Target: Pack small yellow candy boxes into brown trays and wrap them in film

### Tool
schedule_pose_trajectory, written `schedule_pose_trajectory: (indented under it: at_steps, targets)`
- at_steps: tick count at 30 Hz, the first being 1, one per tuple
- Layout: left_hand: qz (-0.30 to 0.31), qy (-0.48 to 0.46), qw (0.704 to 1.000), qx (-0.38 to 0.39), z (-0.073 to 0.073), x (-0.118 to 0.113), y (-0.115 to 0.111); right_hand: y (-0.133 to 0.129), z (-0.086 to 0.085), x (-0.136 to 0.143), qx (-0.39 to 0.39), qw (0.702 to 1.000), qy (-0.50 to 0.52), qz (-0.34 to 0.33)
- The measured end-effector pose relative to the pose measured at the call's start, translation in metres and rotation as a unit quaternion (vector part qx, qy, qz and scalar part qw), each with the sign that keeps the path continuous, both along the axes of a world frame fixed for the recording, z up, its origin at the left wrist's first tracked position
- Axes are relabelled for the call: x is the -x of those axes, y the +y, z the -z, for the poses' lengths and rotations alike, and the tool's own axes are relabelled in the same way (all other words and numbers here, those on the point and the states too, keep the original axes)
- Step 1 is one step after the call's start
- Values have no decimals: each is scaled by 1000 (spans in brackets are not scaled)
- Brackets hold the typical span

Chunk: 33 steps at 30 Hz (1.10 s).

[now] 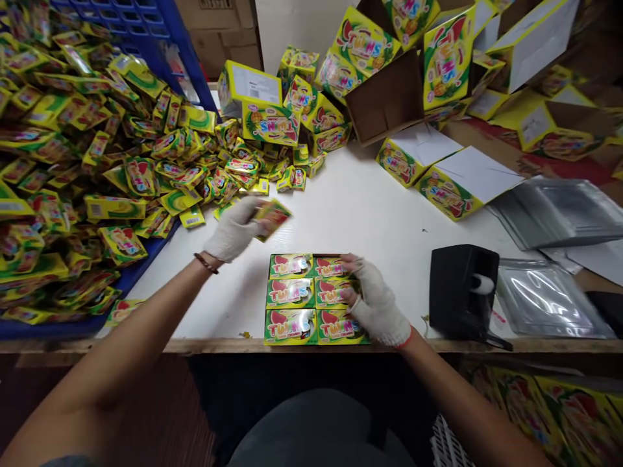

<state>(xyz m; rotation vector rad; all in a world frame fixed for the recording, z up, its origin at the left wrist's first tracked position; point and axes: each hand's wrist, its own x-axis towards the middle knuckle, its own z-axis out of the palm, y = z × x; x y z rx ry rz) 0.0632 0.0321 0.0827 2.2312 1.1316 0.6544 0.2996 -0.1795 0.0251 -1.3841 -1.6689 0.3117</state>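
My left hand (236,230), in a white fingerless glove, pinches a small yellow-green printed box (273,219) above the table, slightly blurred. In front of me, near the table edge, lies an open carton (267,327) filled with rows of small boxes (291,326) marked with a watermelon print. My right hand (377,299), gloved the same way, curls over the carton's right side. Its fingertips rest at the upper right boxes and its thumb lies lower, by the middle row. The palm hides part of the right-hand column.
A blue crate (160,259) spills a heap of small boxes (141,175) on the left. Cartons (367,42) pile up at the back right. A black tape dispenser (452,292) stands right of my hand, beside clear plastic trays (549,298). The white table (335,201) ends close to me.
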Motion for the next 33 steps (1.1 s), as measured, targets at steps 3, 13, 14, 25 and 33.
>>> schedule_pose_trajectory:
  at_steps: [3, 13, 14, 25, 33]
  targets:
    - [131, -9, 991, 34, -2, -50, -48, 19, -13, 1, -29, 992, 114, 47]
    - [51, 71, 995, -44, 31, -44, -65, 64, 3, -18, 69, 996, -23, 44]
    - [51, 79, 995, -39, 36, -35, -68, 63, 6, -15, 71, 996, -48, 31]
    - [199, 290, 920, -174, 18, -47, -108, 55, 1, 6, 183, 958, -218, 20]
    - [210, 263, 928, -161, 13, -27, -142, 35, -1, -31, 66, 998, 1, 16]
